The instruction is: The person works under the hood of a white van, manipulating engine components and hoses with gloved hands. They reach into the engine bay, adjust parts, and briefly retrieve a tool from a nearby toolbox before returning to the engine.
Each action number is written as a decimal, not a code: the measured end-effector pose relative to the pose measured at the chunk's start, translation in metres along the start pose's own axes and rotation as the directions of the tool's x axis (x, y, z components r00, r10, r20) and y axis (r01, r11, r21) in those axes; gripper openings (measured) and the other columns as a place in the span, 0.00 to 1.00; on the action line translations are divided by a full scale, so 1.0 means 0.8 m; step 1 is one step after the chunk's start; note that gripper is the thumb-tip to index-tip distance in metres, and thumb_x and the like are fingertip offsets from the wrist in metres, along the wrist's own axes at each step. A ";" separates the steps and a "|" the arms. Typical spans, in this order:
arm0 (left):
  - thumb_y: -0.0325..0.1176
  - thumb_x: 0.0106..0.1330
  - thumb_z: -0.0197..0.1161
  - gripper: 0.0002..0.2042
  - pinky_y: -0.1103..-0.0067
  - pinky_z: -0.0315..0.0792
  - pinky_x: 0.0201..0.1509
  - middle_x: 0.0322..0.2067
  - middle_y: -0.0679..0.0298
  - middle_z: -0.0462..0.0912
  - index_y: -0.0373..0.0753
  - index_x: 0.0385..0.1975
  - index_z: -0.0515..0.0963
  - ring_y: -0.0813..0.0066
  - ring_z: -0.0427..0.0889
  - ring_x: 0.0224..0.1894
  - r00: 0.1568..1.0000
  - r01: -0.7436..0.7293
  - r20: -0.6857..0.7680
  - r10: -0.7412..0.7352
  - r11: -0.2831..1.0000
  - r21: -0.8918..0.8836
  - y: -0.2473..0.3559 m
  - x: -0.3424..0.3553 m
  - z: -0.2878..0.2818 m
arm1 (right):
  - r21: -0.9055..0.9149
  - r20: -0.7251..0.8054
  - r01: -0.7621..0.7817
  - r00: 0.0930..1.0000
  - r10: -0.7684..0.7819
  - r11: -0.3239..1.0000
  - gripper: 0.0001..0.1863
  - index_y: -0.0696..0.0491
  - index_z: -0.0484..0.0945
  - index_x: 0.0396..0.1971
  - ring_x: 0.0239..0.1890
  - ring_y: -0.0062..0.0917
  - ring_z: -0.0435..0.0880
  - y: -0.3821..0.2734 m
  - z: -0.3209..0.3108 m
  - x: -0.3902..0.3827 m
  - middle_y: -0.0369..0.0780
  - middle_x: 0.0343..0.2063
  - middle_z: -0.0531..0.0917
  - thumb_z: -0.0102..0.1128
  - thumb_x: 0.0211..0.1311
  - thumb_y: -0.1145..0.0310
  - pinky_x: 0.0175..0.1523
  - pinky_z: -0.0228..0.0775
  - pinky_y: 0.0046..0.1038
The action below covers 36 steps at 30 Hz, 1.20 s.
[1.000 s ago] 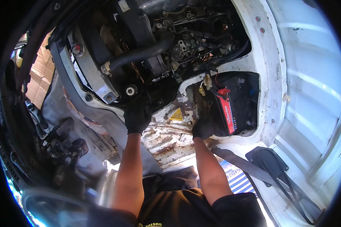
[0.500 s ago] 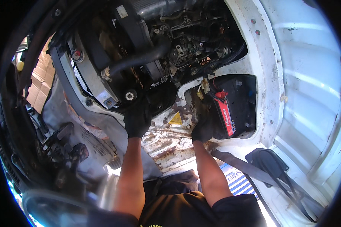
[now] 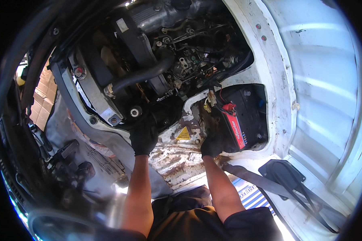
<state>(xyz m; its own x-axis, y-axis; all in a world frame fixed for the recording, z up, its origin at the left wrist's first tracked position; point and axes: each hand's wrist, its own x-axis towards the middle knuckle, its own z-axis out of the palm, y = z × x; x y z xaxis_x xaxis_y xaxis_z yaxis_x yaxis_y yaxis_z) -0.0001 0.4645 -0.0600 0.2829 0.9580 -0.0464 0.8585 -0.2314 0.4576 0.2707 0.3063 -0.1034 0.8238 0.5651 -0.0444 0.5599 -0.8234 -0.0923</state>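
Black gloves cover both of my hands. At the near edge of the open engine bay is my left hand (image 3: 144, 138), just below a round metal fitting (image 3: 136, 112). Its fingers merge with the dark parts there, so their grip is hidden. My right hand (image 3: 212, 143) rests at the left side of the battery recess, beside a black battery (image 3: 251, 116) with a red label (image 3: 236, 132). Shadow hides those fingers too. Between the hands lies a worn white metal panel (image 3: 179, 154) bearing a yellow triangular sticker (image 3: 183, 133).
A thick black hose (image 3: 142, 76) crosses the engine bay beside the engine (image 3: 189, 60). Loose connectors (image 3: 210, 98) and a red terminal cover (image 3: 229, 107) sit near the battery. A belt strap (image 3: 249, 178) runs at lower right; foot pedals (image 3: 84, 172) are at left.
The view has shifted slightly, so the bay sits a little further left. Both hands stay at nearly the same spots, the right one slightly lower along the battery recess.
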 end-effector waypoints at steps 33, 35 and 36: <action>0.37 0.67 0.66 0.18 0.56 0.81 0.58 0.52 0.53 0.89 0.41 0.55 0.85 0.49 0.87 0.52 0.998 -0.043 -0.044 0.043 0.999 -0.005 0.004 0.006 -0.006 | -0.016 0.105 -0.085 0.991 0.087 0.996 0.24 0.54 0.79 0.65 0.64 0.51 0.80 -0.030 -0.032 0.004 0.52 0.60 0.84 0.55 0.79 0.57 0.70 0.70 0.49; 0.37 0.67 0.66 0.18 0.57 0.81 0.58 0.53 0.53 0.89 0.41 0.55 0.85 0.49 0.87 0.52 0.998 -0.038 -0.049 0.037 0.999 -0.021 0.004 0.005 -0.005 | -0.023 0.043 -0.044 0.998 0.045 0.999 0.24 0.53 0.79 0.66 0.64 0.50 0.80 -0.029 -0.029 0.004 0.52 0.60 0.84 0.55 0.79 0.57 0.70 0.70 0.48; 0.37 0.67 0.66 0.18 0.57 0.81 0.58 0.53 0.52 0.89 0.41 0.55 0.85 0.49 0.87 0.53 0.998 -0.035 -0.052 0.033 0.999 -0.028 0.005 0.005 -0.004 | -0.017 0.046 -0.049 0.998 0.050 0.999 0.24 0.53 0.79 0.66 0.64 0.50 0.80 -0.029 -0.029 0.004 0.51 0.60 0.84 0.55 0.78 0.57 0.70 0.70 0.48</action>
<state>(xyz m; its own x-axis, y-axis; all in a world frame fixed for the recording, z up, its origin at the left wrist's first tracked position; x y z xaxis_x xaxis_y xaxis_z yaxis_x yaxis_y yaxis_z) 0.0028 0.4682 -0.0555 0.2886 0.9573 0.0149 0.8360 -0.2596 0.4835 0.2626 0.3257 -0.0781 0.8458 0.5251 -0.0948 0.5201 -0.8510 -0.0733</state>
